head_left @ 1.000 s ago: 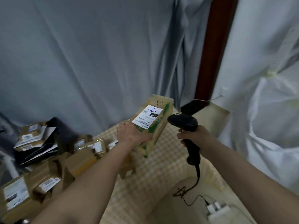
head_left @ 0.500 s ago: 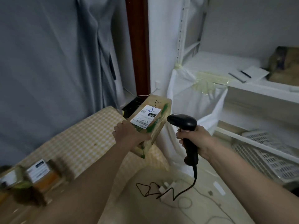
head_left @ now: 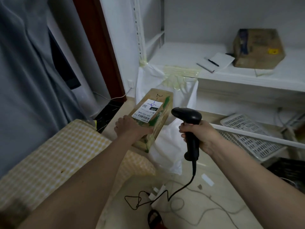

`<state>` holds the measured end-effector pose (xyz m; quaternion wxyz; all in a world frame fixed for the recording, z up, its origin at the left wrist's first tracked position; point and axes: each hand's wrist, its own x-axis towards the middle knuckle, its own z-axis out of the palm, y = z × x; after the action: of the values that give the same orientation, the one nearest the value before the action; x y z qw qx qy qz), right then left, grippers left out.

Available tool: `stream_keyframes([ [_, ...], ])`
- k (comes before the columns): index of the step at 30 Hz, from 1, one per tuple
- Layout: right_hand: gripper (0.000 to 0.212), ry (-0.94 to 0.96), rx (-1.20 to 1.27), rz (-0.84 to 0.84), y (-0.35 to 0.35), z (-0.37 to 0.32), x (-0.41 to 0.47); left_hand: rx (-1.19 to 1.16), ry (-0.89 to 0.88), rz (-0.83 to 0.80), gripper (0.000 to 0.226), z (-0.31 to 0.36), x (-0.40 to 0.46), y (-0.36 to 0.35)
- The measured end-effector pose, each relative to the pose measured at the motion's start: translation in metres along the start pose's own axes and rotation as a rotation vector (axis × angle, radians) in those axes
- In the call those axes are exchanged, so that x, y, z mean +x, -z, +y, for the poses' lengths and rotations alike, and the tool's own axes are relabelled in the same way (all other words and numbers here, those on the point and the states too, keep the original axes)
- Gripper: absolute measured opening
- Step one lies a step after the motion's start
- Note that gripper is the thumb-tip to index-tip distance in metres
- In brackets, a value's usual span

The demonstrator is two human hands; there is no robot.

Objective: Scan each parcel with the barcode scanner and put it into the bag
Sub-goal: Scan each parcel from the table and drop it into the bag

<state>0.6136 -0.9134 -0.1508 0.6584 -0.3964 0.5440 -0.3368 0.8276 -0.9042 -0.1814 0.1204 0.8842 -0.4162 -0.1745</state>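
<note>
**One parcel held beside the bag, one scanner in hand**

One parcel [head_left: 152,119], a brown carton with green print and one white label, is gripped at its near end by the left hand [head_left: 130,128], fingers curled round the box; it is held tilted, its far end raised toward the one white bag [head_left: 166,146] that hangs just beyond both hands. One black barcode scanner [head_left: 189,128] is clasped by its handle in the right hand [head_left: 200,133], its head just to the right of the parcel; whether they touch cannot be told. One cable [head_left: 184,187] is seen trailing below the right hand. Below the left forearm lies one yellow checked cloth [head_left: 57,159]; up and right of the right hand, one cardboard box [head_left: 257,48] and one notepad [head_left: 217,61] are seen on a white shelf [head_left: 181,53].
</note>
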Motion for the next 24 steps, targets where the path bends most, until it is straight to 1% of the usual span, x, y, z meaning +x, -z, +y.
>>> stream_keyframes([
  [4, 0.013, 0.002, -0.006, 0.03, -0.002, -0.027, 0.047, -0.061, 0.0, -0.01, 0.121, 0.027, 0.053, 0.002],
  [9, 0.014, 0.019, 0.029, 0.012, -0.01, -0.051, 0.102, -0.162, 0.025, -0.024, 0.126, 0.05, 0.123, 0.004],
  [13, 0.015, -0.026, 0.052, 0.017, -0.009, -0.055, 0.141, -0.229, 0.046, -0.06, 0.122, 0.07, 0.162, -0.005],
  [18, 0.013, -0.091, 0.056, 0.018, -0.011, -0.067, 0.201, -0.161, 0.046, -0.128, 0.126, 0.087, 0.205, -0.025],
  [21, 0.01, -0.116, 0.045, -0.004, -0.016, -0.076, 0.247, -0.072, 0.053, -0.163, 0.125, 0.097, 0.23, -0.039],
  [24, 0.01, -0.174, 0.025, -0.046, -0.02, -0.081, 0.294, -0.039, 0.066, -0.183, 0.118, 0.109, 0.254, -0.056],
])
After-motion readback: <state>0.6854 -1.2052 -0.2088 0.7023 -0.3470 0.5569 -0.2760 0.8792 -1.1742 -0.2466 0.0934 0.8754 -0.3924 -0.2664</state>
